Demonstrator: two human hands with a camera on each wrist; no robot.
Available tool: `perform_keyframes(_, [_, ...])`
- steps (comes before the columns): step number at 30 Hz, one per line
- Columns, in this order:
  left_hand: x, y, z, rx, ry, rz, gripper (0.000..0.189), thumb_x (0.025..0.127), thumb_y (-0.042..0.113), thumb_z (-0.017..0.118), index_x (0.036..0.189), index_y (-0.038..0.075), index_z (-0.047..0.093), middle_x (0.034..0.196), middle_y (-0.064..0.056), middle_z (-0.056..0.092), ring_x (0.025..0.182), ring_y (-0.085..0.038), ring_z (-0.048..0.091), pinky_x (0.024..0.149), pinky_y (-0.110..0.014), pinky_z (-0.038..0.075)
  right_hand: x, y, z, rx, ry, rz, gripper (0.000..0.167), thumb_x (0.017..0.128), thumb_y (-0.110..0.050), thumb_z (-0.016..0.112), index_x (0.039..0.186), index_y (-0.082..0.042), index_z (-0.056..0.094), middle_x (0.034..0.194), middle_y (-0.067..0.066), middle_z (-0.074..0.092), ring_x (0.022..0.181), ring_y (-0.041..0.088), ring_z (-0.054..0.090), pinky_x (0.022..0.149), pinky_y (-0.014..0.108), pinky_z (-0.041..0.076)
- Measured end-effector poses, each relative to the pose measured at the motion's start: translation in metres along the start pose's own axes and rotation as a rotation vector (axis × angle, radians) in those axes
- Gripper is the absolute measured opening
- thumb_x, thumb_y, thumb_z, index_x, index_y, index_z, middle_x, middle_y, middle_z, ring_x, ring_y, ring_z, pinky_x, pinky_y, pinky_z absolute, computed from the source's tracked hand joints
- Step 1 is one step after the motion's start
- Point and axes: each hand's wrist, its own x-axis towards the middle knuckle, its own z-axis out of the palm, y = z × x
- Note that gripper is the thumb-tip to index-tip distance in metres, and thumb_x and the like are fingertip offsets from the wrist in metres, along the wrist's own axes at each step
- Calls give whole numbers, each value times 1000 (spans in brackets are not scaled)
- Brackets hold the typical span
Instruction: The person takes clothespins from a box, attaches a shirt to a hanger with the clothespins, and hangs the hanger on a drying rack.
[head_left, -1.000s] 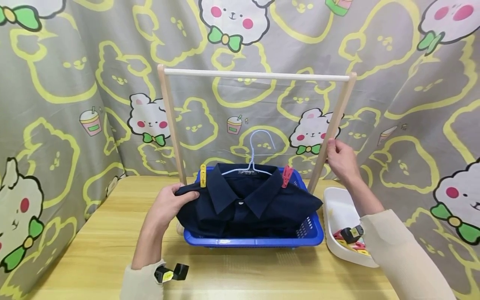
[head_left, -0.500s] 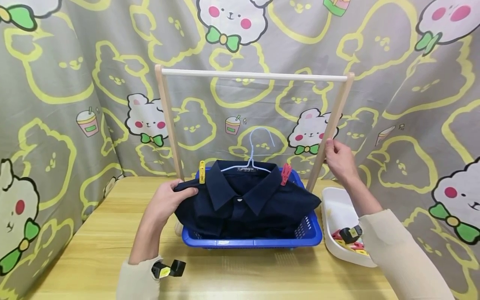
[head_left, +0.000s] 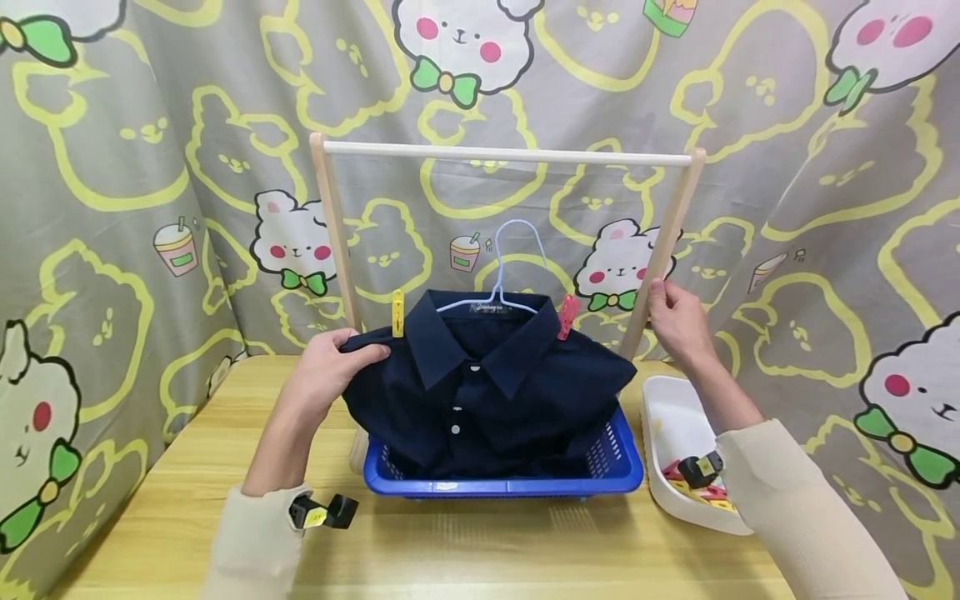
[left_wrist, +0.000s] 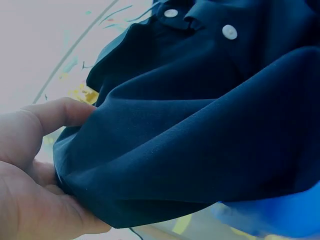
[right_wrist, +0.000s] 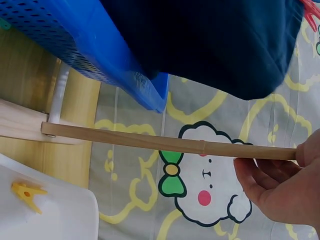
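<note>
A dark navy collared shirt (head_left: 480, 400) hangs on a pale blue wire hanger (head_left: 498, 275), its lower part bunched in a blue basket (head_left: 510, 485). A yellow clothespin (head_left: 398, 314) and a red clothespin (head_left: 567, 317) grip its shoulders. With thumb and fingers my left hand (head_left: 326, 367) pinches the shirt's shoulder at the left; the left wrist view shows cloth between thumb and fingers. My right hand (head_left: 678, 321) grips the right wooden post of the drying rack (head_left: 660, 242), also seen in the right wrist view as a wooden bar (right_wrist: 175, 145).
The rack's white crossbar (head_left: 502, 153) spans above the shirt. At the right, a white tray (head_left: 656, 492) holds several red and yellow clothespins. A patterned curtain (head_left: 465, 83) hangs behind the wooden table (head_left: 225, 433).
The shirt and hanger have risen with my left hand, so more of the shirt front and its buttons show above the basket. My right hand stays on the post.
</note>
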Motion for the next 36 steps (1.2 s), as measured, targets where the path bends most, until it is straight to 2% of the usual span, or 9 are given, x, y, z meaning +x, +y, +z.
perform_keyframes(5, [3, 13, -7, 37, 23, 16, 35, 92, 35, 72, 92, 1, 61, 80, -1, 62, 85, -20, 60, 80, -30, 48, 0, 0, 0, 2, -3, 3, 73, 106, -55, 26, 143, 1, 51, 127, 31, 57, 120, 46, 59, 101, 55, 49])
perform_keyframes(11, [8, 28, -13, 68, 42, 20, 40, 92, 36, 71, 101, -2, 64, 84, 0, 66, 86, -21, 61, 81, -30, 49, 0, 0, -1, -25, 7, 5, 74, 105, -57, 25, 141, 2, 53, 127, 31, 58, 119, 46, 60, 101, 55, 49])
perform_keyframes(20, [14, 43, -11, 101, 68, -1, 40, 91, 36, 70, 100, -2, 63, 88, -7, 64, 98, -28, 55, 87, -37, 44, 0, 1, -1, -17, 5, -2, 72, 105, -57, 27, 140, 1, 53, 128, 30, 58, 120, 45, 59, 101, 56, 49])
perform_keyframes(29, [14, 62, -13, 120, 76, 3, 40, 91, 37, 70, 102, -2, 64, 90, -9, 63, 97, -29, 56, 86, -36, 47, -1, 2, -2, -18, 11, -1, 72, 106, -56, 27, 136, 2, 55, 126, 30, 59, 119, 44, 59, 100, 56, 49])
perform_keyframes(36, [14, 75, -14, 88, 77, -7, 46, 93, 41, 68, 111, -1, 64, 105, -17, 63, 108, -31, 55, 95, -39, 46, -1, 1, -1, -30, 27, -5, 72, 106, -56, 28, 137, 2, 57, 126, 30, 60, 114, 42, 60, 98, 55, 51])
